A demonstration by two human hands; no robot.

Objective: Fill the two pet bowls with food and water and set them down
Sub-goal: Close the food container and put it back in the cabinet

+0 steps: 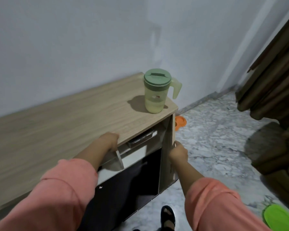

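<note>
Here, a person in salmon-pink sleeves works at a low wooden desk (57,124) against a grey wall. The left hand (109,141) reaches under the desk top, its grip curled around the edge of a glass panel (119,160). The right hand (178,152) pinches the edge of the open cabinet door (168,147). A green lidded pitcher (155,91), partly filled, stands on the desk's right corner. An orange pet bowl (180,123) lies on the marble floor (215,139) just beyond the cabinet; a green bowl (280,218) lies at lower right.

Green jug (155,92) on cabinet (73,117) — hands at doors
</note>
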